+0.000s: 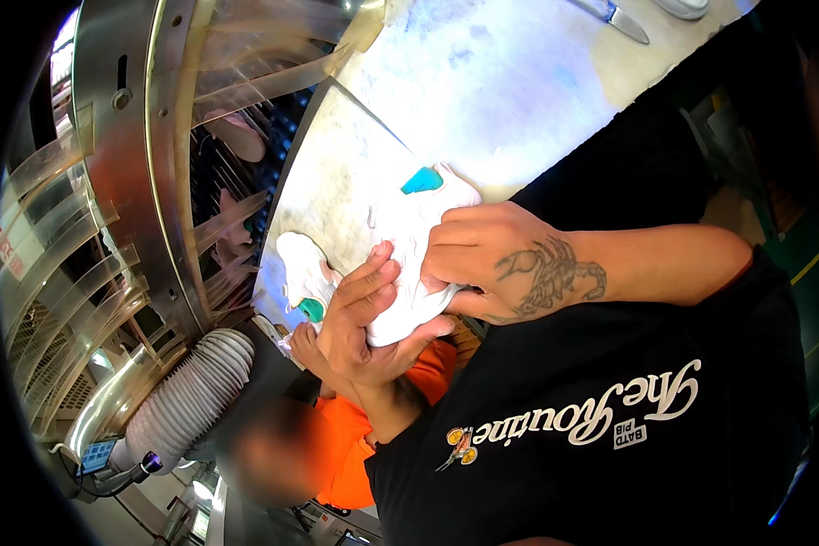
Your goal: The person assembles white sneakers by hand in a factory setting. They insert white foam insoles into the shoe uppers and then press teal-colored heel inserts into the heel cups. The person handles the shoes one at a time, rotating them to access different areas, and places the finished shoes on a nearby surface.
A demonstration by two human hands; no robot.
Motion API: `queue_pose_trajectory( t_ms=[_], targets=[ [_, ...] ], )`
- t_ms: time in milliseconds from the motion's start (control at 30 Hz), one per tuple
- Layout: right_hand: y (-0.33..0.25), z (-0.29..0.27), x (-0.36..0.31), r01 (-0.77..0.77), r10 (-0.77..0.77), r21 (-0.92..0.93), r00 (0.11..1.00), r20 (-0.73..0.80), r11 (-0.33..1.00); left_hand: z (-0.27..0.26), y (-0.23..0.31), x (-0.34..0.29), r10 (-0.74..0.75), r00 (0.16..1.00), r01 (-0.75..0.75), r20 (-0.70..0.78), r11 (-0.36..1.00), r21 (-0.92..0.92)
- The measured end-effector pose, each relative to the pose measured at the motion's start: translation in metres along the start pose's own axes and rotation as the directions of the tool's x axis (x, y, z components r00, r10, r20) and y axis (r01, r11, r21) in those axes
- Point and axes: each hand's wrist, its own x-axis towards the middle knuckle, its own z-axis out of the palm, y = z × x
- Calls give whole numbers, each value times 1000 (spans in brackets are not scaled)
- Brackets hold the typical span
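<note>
Shoe of white material with a teal-green patch at its upper end (414,232) sits between a person's two bare hands, in front of the torso and over the near edge of a pale, blotchy worktable (500,82). The left hand (364,314) cups the shoe's lower end, fingers laid along one side and thumb along the other, while the right hand (487,255) grasps the opposite side with curled fingers. Whether any part of the shoe touches the tabletop cannot be told from this angle. Just beyond the left hand, a second white shoe with a teal-green patch (302,259) rests on the table, apart from the first. Near the table's far right edge lie a short knife with a blue handle and metal blade (628,25) and a rounded grey-white object (682,7), cut off by the border. To the left stands a machine with a curved, shiny metal frame (114,173), hung with clear plastic strips (264,86); a pale pinkish shoe (237,136) shows in its dark interior. Below runs a pale grey corrugated hose (191,387), close to a small lit screen (96,457). A co-worker in a bright orange top (348,473) appears behind the left forearm, and the wearer's black shirt (591,364) bears white lettering.
</note>
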Motion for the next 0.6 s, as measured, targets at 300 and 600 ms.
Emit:
queue_pose_trajectory(
  t_ms=[300, 600],
  targets=[
    [4, -5, 9, 3, -5, -49, 1000, -28, 999, -7, -19, 9, -24, 999, 30, 34, 980, -195],
    [-43, -22, 7, 141, -172, -196, 974, -149, 970, 29, 22, 4, -205, 977, 171, -55, 912, -373]
  ],
)
